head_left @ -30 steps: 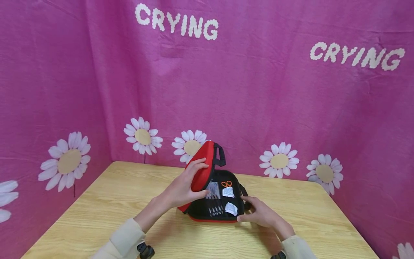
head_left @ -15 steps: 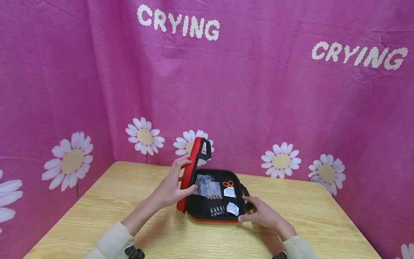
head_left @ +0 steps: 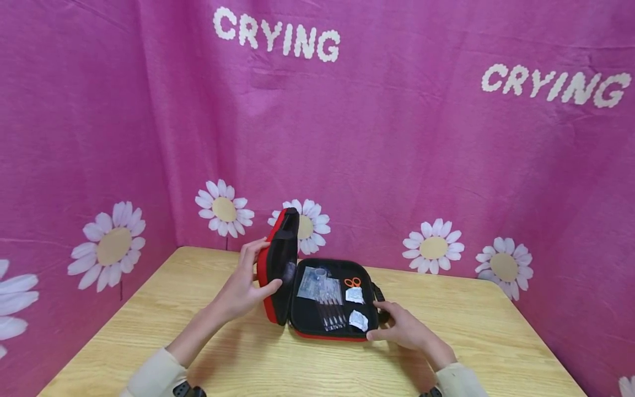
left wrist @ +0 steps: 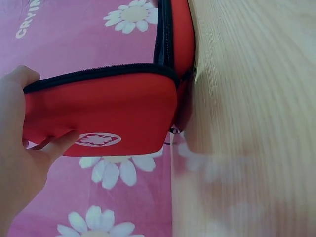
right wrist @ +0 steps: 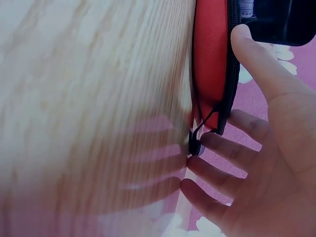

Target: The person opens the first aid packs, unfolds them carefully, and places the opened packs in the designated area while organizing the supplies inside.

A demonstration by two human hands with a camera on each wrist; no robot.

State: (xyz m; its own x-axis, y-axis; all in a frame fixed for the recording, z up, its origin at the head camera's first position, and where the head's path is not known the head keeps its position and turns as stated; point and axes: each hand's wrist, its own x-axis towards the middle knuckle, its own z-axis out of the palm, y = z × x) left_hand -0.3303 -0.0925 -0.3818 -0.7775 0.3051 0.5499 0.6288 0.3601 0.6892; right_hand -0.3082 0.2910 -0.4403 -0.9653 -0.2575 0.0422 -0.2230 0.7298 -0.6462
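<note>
A red zippered first-aid case (head_left: 342,267) lies on the table, its black inside facing up. My left hand (head_left: 240,293) grips its lid (left wrist: 123,108), thumb over the rim and fingers on the red outer shell. The lid stands nearly upright at the left. At the right front corner of the base, my right hand (head_left: 405,331) holds the edge, thumb on the zipped rim and fingers along the outer side. Inside are orange-handled scissors (head_left: 353,282), two small white packets (head_left: 358,320), a clear bag of slim swab-like sticks (head_left: 331,312) and a clear packet (head_left: 308,284).
The wooden table (head_left: 198,286) reaches back to a pink curtain (head_left: 367,165) with daisies and lettering. A black strap handle (head_left: 377,293) sticks out on the case's right side. A black wrist strap (head_left: 188,390) shows at the lower left.
My left hand has swung the lid leftward, from leaning over the base to nearly upright. More of the contents now show. My right hand has stayed at the case's corner.
</note>
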